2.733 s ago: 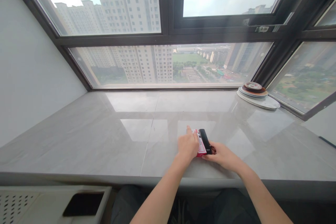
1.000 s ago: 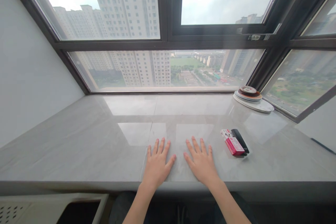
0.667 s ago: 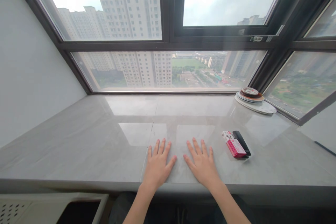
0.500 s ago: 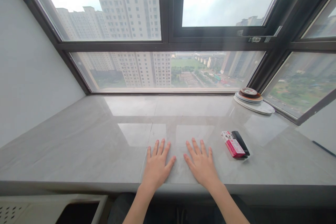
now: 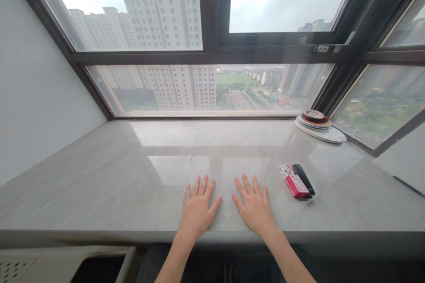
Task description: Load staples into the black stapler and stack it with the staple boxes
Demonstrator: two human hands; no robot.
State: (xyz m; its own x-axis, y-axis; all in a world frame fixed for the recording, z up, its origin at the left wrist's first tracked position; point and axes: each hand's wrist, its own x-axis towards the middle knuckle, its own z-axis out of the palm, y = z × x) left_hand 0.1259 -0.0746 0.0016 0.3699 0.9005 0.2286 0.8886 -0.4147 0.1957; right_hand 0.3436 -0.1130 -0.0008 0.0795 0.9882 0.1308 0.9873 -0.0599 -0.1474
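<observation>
My left hand [image 5: 198, 208] lies flat on the pale grey stone sill [image 5: 99, 185], fingers spread, near its front edge. To its right, my right hand [image 5: 254, 205] also rests palm down on the sill with the fingers apart. Neither hand holds anything. Nearest to my right hand, a small pink and white box [image 5: 294, 182] lies to the right, apart from the fingers. A black stapler-like object [image 5: 303, 180] lies close along the right side of the box; its exact kind is hard to make out.
At the far right corner a stack of plates [image 5: 318, 126] stands by the dark window frame [image 5: 212, 58]. A white wall [image 5: 40, 88] bounds the left side. Below the sill's front edge, a cream-coloured plastic piece [image 5: 49, 265] with holes and a dark opening sits at lower left.
</observation>
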